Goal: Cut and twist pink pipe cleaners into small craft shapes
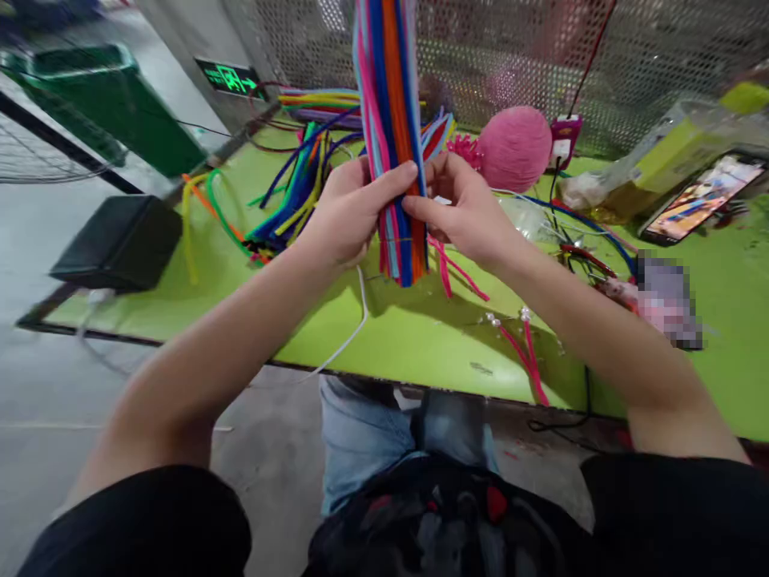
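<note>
A thick bundle of pipe cleaners (pixel 393 104) in pink, blue, orange and pale tones stands upright above the table, a thin band round its lower end. My left hand (pixel 354 204) is closed on the bundle's left side, thumb across the front. From the right, my right hand (pixel 460 204) grips the same bundle, thumb on its front; its other fingers are partly hidden behind. Loose pink pipe cleaners (pixel 450 268) lie below my right hand. Nearer the front edge rest two pink stems with clear beads (pixel 529 353).
On the green table (pixel 336 336) are more pipe cleaners (pixel 294 192), a black box (pixel 117 240), a pink yarn ball (pixel 515 150), a phone (pixel 702 196), a yellow-labelled container (pixel 666 152) and pliers (pixel 585 260). A white cable (pixel 360 308) hangs over the front edge. A green bin (pixel 102 104) stands left.
</note>
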A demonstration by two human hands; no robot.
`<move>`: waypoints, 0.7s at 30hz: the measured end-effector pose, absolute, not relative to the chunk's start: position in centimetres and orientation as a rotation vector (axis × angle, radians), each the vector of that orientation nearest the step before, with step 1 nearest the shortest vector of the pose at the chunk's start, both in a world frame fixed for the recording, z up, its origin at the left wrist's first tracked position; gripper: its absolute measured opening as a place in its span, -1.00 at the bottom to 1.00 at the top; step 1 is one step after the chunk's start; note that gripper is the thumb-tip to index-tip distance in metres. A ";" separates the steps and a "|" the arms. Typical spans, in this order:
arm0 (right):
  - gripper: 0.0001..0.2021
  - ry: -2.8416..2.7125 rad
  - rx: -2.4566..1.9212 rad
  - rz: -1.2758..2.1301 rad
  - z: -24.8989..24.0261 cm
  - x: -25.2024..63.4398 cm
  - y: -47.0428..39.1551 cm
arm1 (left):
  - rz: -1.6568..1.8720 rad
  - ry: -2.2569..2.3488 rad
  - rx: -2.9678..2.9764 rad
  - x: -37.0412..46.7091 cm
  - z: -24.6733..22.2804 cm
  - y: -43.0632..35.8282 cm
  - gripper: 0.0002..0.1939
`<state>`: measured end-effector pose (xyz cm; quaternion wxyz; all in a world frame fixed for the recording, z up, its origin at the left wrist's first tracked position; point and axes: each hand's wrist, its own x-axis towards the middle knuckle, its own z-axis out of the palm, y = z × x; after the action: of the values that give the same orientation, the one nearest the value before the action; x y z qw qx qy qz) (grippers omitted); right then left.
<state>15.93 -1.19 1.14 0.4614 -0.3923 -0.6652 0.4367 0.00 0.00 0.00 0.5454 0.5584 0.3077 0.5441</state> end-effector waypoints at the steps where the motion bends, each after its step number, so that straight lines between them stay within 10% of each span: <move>1: -0.66 -1.639 -0.972 1.071 1.2 16.4 -1.2 | 1.287 0.729 1.324 0.0 -0.2 0.1 -0.81; 14: -0.76 -1.629 -1.029 1.095 0.3 20.1 -0.8 | 1.317 0.661 1.331 -0.7 -1.7 0.5 -0.73; 21: -0.68 -2.045 -1.054 0.255 0.1 19.6 -2.8 | 1.333 0.765 1.370 -0.1 -2.2 0.0 -0.61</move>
<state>19.62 -2.82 0.14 0.4019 -0.4171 -0.8089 0.1008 -0.12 -0.03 -2.22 0.5153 0.5704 0.3182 0.5548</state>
